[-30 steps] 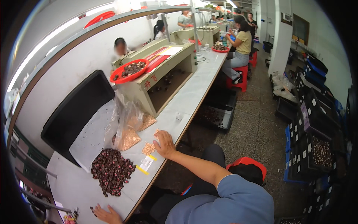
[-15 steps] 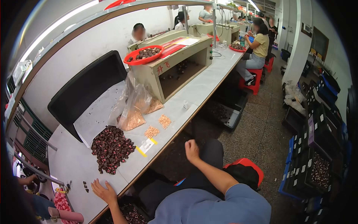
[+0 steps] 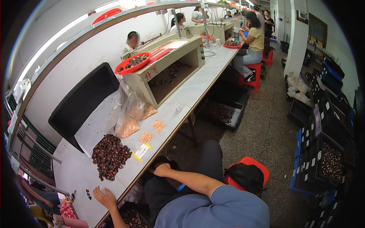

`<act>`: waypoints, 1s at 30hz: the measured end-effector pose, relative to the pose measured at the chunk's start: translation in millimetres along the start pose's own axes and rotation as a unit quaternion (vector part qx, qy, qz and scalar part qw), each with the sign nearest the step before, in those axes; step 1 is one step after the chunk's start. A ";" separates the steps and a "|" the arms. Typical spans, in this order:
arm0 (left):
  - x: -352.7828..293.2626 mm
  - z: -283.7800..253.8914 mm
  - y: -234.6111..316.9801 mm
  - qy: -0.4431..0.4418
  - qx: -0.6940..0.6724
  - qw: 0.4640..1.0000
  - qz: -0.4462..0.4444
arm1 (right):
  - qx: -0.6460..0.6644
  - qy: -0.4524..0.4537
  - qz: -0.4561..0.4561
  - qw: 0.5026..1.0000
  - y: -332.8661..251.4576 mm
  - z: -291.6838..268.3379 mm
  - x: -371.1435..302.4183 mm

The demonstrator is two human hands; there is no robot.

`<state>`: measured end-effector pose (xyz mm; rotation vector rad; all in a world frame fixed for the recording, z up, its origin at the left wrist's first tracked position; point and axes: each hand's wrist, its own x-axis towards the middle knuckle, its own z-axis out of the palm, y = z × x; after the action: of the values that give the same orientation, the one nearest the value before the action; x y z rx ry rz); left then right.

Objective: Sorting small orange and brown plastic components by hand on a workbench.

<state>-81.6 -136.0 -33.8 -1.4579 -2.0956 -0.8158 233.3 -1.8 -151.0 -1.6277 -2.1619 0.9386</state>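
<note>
My left hand (image 3: 105, 197) lies on the grey tabletop (image 3: 125, 183) near its front edge, fingers spread, holding nothing. Just left of it are several small dark pieces (image 3: 88, 193). Beyond it sits a large heap of dark pieces with pink specks (image 3: 110, 156). My right hand (image 3: 162, 170) is low by the table's front edge, over my lap; its fingers are mostly hidden. Farther along the table are two small piles of tan pieces (image 3: 146, 137), a see-through bag of tan pieces (image 3: 128, 127) and a white card held by yellow tape (image 3: 141, 151).
A beige box-shaped machine (image 3: 141, 88) carries a red tray of dark pieces (image 3: 133, 64). A black bin (image 3: 83, 104) leans at the table's back. Below the table is another black bin of pieces (image 3: 133, 217). Stacked black crates (image 3: 317, 167) line the right; co-workers sit farther off.
My right hand has moved left and down, from above my knee toward the table's front edge. My left hand stays flat on the table. The view has shifted slightly.
</note>
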 end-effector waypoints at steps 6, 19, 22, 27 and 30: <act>0.6 0.7 2.7 0.011 -0.003 1.000 0.012 | -0.025 0.006 -0.002 1.000 7.6 -13.7 10.4; -8.8 -8.0 -16.9 -0.038 -0.002 0.999 -0.027 | -0.029 -0.169 -0.311 0.935 -4.0 2.2 -80.4; -5.4 3.2 -36.3 -0.016 0.023 1.000 -0.002 | -0.065 -0.175 -0.278 0.942 -3.6 -16.4 -110.2; 13.1 26.6 -12.5 0.010 0.007 0.999 0.034 | -0.045 -0.065 -0.047 0.996 18.4 -73.4 -70.4; 5.0 14.0 -1.9 -0.017 0.017 0.999 0.021 | -0.012 -0.018 0.055 0.998 39.5 -66.7 -14.7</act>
<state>-85.5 -123.5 -40.9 -1.5040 -2.0858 -0.7407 305.9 12.7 -123.8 -1.7707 -2.1334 0.9827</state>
